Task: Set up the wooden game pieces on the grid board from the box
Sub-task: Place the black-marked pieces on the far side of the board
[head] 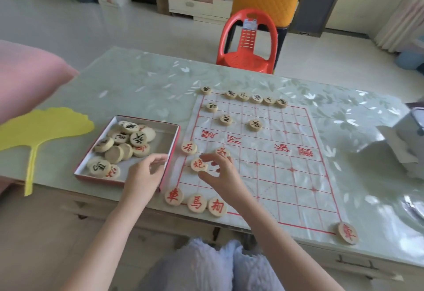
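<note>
Green leaf-print surface (pixel 142 79) has the xiangqi board (pixel 298 176) spread over its right half, with the red-edged box (pixel 168 139) of leftover pieces just left of it. Right hand (pixel 223 176) is over the board's near-left part, grip wide, fingertips just beside the red cannon piece (pixel 197 165). Left hand (pixel 144 173) sits at the box's near-right corner, loosely curled; can't tell if that grip holds anything. Red chariot (pixel 174 196) marks the near-left corner.
</note>
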